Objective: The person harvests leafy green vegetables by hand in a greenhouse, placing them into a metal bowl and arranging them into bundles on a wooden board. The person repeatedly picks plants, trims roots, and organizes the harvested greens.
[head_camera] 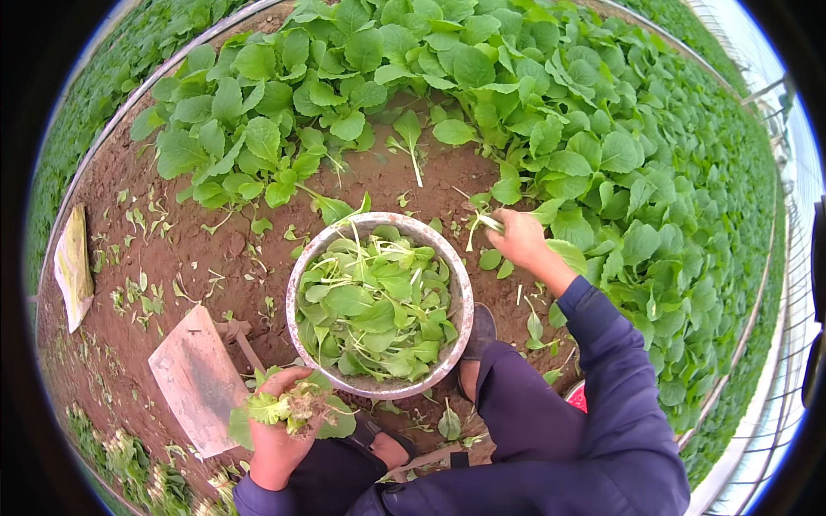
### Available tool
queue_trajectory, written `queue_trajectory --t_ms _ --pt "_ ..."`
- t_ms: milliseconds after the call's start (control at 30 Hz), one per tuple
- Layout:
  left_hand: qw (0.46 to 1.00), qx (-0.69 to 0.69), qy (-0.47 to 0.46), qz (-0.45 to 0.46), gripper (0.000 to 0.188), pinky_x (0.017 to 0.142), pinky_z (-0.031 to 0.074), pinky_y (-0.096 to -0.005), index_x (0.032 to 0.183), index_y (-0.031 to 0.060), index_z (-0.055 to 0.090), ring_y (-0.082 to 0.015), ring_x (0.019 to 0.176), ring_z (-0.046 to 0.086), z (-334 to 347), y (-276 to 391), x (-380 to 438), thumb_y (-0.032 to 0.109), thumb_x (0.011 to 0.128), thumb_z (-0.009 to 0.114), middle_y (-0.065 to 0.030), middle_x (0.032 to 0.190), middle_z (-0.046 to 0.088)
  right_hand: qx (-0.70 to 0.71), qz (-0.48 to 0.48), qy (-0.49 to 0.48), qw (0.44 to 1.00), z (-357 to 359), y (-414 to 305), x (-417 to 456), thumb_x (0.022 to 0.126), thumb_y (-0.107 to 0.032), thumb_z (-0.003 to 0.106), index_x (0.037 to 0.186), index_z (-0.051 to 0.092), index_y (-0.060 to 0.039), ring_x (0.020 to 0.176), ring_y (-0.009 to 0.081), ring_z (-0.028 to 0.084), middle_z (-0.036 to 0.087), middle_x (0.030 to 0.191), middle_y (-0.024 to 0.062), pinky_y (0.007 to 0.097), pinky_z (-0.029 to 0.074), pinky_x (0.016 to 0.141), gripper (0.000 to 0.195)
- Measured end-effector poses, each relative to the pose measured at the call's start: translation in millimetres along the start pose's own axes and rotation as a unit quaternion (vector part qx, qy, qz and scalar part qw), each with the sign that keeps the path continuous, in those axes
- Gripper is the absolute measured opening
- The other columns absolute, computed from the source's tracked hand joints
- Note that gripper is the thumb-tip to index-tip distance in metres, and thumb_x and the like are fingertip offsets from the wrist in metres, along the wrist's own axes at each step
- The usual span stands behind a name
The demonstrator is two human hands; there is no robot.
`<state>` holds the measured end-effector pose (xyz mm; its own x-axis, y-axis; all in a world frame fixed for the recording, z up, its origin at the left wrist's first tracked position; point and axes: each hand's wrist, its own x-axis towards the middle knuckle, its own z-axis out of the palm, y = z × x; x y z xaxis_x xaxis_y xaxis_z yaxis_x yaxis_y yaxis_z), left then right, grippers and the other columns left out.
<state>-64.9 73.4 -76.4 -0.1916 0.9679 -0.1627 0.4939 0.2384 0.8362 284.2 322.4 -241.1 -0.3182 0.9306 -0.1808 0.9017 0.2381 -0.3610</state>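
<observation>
A round metal basin [461, 277] with a worn rim stands on the soil before me, holding loose green leaves [377, 303]. To its lower left, my left hand [282, 429] is closed around leafy plants with a clump of roots [306, 406] facing up. My right hand [519, 237], right of the basin at the crop's edge, grips pale leaf stalks [488, 223]. Its fingertips are partly hidden. Dense leafy green plants [568, 155] grow close beyond and beside that hand. One loose leaf with a long white stalk [411, 145] lies on the soil above the basin.
A flat board on a wooden frame [197, 380] stands left of my left hand. A pale sack [74, 267] lies at the far left. Bundled plants [151, 474] rest at lower left. My feet flank the basin's near side. Part of a red object [577, 396] shows beside my knee.
</observation>
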Motion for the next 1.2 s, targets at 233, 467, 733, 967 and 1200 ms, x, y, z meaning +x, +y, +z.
queue_trajectory --t_ms 233,467,733,967,1200 --pt "0.999 -0.025 0.009 0.037 0.024 0.070 0.053 -0.0313 0.101 0.0018 0.068 -0.0205 0.073 0.066 10 -4 -2 0.007 0.078 0.073 -0.0090 0.086 0.070 0.513 -0.075 -0.198 0.832 -58 -109 -16 0.089 -0.007 0.064 0.125 0.056 0.0024 0.098 0.0121 0.061 0.067 0.107 0.0062 0.0292 0.049 0.089 0.038" --pt "0.974 -0.224 -0.030 0.002 0.054 0.092 0.048 -0.0279 0.134 0.0002 0.050 -0.0122 0.108 0.057 24 -3 -1 0.003 0.084 0.071 -0.0073 0.122 0.061 0.486 -0.204 -0.212 0.823 -87 -206 -57 0.096 -0.018 0.061 0.114 0.060 -0.0001 0.099 0.0121 0.060 0.068 0.105 0.0057 0.0292 0.048 0.089 0.026" --pt "0.979 -0.151 -0.003 0.140 0.068 0.112 0.035 -0.0354 0.139 0.0025 0.045 -0.0213 0.126 0.050 37 -11 0 0.008 0.078 0.077 -0.0102 0.142 0.047 0.561 -0.200 -0.209 0.775 -86 -255 -86 0.103 -0.029 0.046 0.118 0.058 0.0013 0.099 0.0164 0.062 0.066 0.109 0.0115 0.0305 0.049 0.089 0.036" --pt "0.964 0.086 0.102 0.228 0.029 0.072 0.048 -0.0445 0.089 0.0100 0.057 -0.0349 0.080 0.060 14 6 -5 0.011 0.067 0.077 -0.0075 0.087 0.057 0.582 -0.154 -0.080 0.794 -87 -266 -82 0.097 -0.015 0.058 0.114 0.057 0.0007 0.078 0.0111 0.062 0.066 0.090 0.0080 0.0269 0.051 0.070 0.023" --pt "0.937 0.151 0.158 0.272 0.029 0.070 0.046 -0.0429 0.087 0.0104 0.055 -0.0335 0.076 0.059 8 -6 -8 0.005 0.066 0.074 -0.0073 0.087 0.056 0.365 -0.217 0.175 0.888 -92 -265 -56 0.097 -0.007 0.058 0.107 0.060 0.0018 0.066 0.0045 0.050 0.061 0.085 -0.0001 0.0217 0.044 0.059 0.013"
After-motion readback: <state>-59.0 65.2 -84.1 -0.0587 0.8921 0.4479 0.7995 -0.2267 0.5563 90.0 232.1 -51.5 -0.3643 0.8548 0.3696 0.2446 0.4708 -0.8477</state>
